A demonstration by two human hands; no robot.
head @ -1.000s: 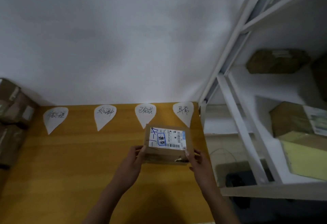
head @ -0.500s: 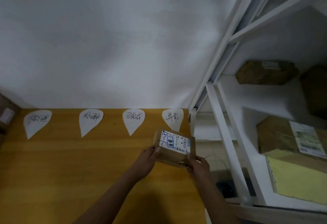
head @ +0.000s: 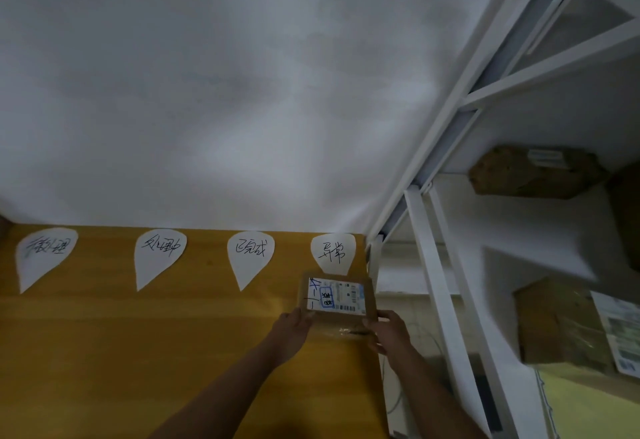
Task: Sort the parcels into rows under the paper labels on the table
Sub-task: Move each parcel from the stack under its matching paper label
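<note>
A small brown cardboard parcel with a white shipping label on top sits at the table's right end, just below the rightmost paper label. My left hand grips its near left corner and my right hand grips its near right corner. Three more teardrop paper labels with handwriting lie in a line along the far edge of the wooden table. Whether the parcel rests on the table or hovers just above it is unclear.
A white metal shelf rack stands right of the table, holding brown parcels and a yellow-green package. A white wall rises behind the table. The table's right edge runs close to the parcel.
Both hands carried the parcel to the right and away from me, from below the third label to below the rightmost one. The view swung right, so the boxes at left left the frame.
</note>
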